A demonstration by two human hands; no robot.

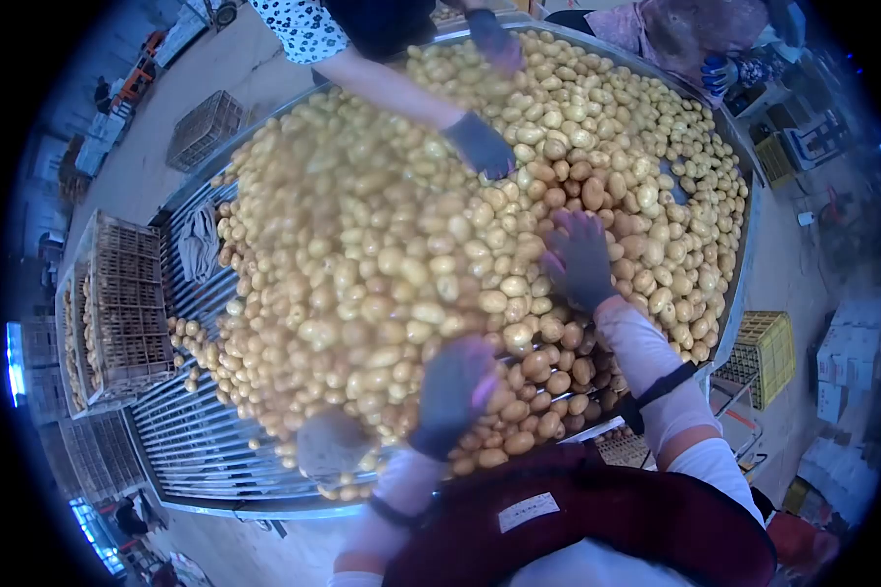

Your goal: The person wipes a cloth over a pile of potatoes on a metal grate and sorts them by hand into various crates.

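Observation:
Pale yellow potatoes [382,264] cover a large metal sorting table in a thick heap. Browner potatoes [533,391] lie close in front of me, and another brown patch [578,186] sits beyond my right hand. My left hand [452,396], in a grey glove with pink fingertips, is blurred and lies flat over the near potatoes. Its fingers look stretched out, gripping nothing visible. My right hand [579,262], gloved alike, rests on the heap with fingers spread, beside the brown ones. A blurred grey rounded shape [333,445] shows left of my left hand.
Across the table, a person's gloved hand [480,145] reaches into the heap, with their other hand [496,44] farther back. Another person's glove [719,73] shows at the right. A grey cloth [199,243] lies on the metal slats [191,430]. Crates [122,293] stand left, a yellow crate [762,357] right.

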